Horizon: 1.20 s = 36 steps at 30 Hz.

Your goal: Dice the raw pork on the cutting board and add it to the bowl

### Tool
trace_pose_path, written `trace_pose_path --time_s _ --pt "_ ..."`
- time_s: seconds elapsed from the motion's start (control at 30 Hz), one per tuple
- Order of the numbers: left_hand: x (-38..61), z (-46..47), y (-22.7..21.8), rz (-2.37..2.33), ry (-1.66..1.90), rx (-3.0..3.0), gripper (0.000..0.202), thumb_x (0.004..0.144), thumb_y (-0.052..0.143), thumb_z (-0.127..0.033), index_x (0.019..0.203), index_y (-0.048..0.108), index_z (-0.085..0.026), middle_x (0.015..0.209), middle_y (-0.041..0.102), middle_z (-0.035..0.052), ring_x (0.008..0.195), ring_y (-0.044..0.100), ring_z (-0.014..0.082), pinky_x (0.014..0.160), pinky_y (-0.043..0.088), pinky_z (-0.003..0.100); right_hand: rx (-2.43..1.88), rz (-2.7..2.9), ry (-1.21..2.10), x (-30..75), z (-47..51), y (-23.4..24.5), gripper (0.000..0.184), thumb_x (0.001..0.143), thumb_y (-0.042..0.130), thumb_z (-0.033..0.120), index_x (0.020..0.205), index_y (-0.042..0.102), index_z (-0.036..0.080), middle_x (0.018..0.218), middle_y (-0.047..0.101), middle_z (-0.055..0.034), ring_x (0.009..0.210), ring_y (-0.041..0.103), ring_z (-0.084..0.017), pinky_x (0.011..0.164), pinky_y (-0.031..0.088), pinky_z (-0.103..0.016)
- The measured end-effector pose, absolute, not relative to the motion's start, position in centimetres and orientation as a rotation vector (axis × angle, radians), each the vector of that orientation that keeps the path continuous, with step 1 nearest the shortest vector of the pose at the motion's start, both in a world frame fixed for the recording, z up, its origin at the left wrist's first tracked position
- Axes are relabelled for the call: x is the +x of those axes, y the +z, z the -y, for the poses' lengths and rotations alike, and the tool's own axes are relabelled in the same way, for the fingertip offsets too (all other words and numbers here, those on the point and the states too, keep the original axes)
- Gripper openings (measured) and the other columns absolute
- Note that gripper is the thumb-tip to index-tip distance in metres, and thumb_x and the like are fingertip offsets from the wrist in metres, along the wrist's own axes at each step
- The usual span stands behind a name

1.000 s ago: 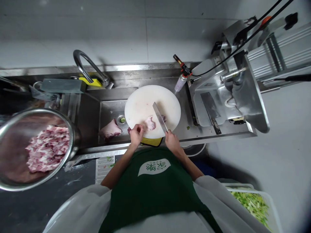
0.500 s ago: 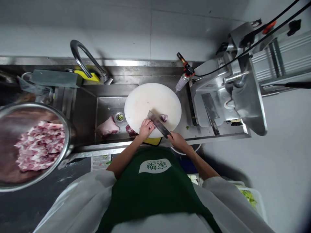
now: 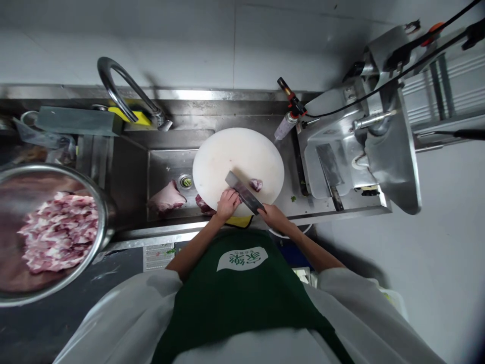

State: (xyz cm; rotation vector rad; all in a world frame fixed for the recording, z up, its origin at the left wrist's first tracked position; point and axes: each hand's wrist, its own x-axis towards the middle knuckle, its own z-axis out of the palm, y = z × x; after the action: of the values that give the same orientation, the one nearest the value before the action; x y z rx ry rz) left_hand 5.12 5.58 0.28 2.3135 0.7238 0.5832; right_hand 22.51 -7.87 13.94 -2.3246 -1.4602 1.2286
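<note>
My right hand [image 3: 273,216] is wrapped round the handle of a cleaver [image 3: 244,193], its blade slanting up and left over the round white cutting board [image 3: 223,151]. Against the near side of the blade, the curled fingers of my left hand [image 3: 228,203] press on a piece of meat that they mostly hide. A small chunk of meat [image 3: 256,185] lies on the board just right of the blade. In the sink, left of the board, rests a larger pale piece of meat [image 3: 169,196]; a darker red piece [image 3: 204,204] shows partly under the board's edge.
A big steel bowl [image 3: 104,242] with cut meat [image 3: 60,230] stands at the left. Above the sink curves a faucet [image 3: 125,81]. Right of the board are a blow torch [image 3: 288,119], a metal slicer [image 3: 394,151] and a second cleaver [image 3: 329,167] on a clear tray.
The cleaver and my right hand have shifted slightly to the left. My left hand stays almost in place, and the small chunk lies where it was. The view has moved a little.
</note>
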Motion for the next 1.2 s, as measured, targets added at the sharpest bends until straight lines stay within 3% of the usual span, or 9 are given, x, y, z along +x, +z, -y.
trace_pose_path --time_s 0.17,0.33,0.5,0.8,0.97,1.2 --pt "5.0 -5.6 0.5 -0.764 0.571 2.309 0.020 0.099 0.051 -0.029 0.107 0.069 -0.020 0.109 0.067 0.0138 0.109 0.058 0.0299 0.100 0.048 0.051 -2.315 1.499 1.169 21.4 5.6 13.5 0.030 0.108 0.043 0.029 0.110 0.068 0.014 0.109 0.075 -0.0126 0.101 0.067 -0.023 0.084 0.043 -0.025" --pt "5.2 -5.5 0.5 -0.749 0.560 2.319 0.021 0.101 0.049 -0.028 0.105 0.068 -0.020 0.109 0.067 0.0142 0.109 0.058 0.0300 0.099 0.048 0.050 -2.384 1.491 1.251 21.5 8.1 13.8 0.029 0.109 0.042 0.030 0.112 0.065 0.013 0.102 0.075 -0.0121 0.094 0.068 -0.022 0.079 0.043 -0.025" --pt "5.0 -5.7 0.4 -0.726 0.574 2.316 0.019 0.100 0.049 -0.028 0.103 0.067 -0.021 0.105 0.066 0.0122 0.104 0.058 0.0281 0.098 0.049 0.048 -2.361 1.496 1.118 19.8 3.4 13.2 0.032 0.109 0.038 0.028 0.119 0.065 0.014 0.116 0.073 -0.0144 0.107 0.067 -0.024 0.088 0.044 -0.027" --pt "5.2 -5.4 0.8 -0.747 0.590 2.244 0.018 0.099 0.050 -0.026 0.103 0.068 -0.022 0.104 0.066 0.0119 0.108 0.058 0.0286 0.098 0.050 0.048 -2.511 1.488 1.268 19.9 8.9 15.0 0.034 0.110 0.035 0.030 0.121 0.063 0.015 0.102 0.074 -0.0137 0.095 0.070 -0.026 0.084 0.048 -0.032" --pt "4.9 -5.6 1.1 -0.779 0.581 2.246 0.020 0.100 0.048 -0.028 0.098 0.066 -0.021 0.099 0.065 0.0117 0.098 0.058 0.0280 0.093 0.051 0.048 -2.479 1.477 1.191 18.3 3.2 13.6 0.035 0.111 0.034 0.030 0.129 0.061 0.017 0.117 0.073 -0.0142 0.108 0.068 -0.025 0.091 0.046 -0.030" --pt "5.3 -5.4 1.5 -0.761 0.601 2.255 0.019 0.100 0.048 -0.027 0.101 0.066 -0.021 0.103 0.065 0.0122 0.105 0.058 0.0281 0.097 0.051 0.048 -2.531 1.496 1.287 19.1 11.4 15.1 0.031 0.110 0.036 0.026 0.121 0.062 0.013 0.102 0.074 -0.0166 0.093 0.070 -0.027 0.079 0.045 -0.031"
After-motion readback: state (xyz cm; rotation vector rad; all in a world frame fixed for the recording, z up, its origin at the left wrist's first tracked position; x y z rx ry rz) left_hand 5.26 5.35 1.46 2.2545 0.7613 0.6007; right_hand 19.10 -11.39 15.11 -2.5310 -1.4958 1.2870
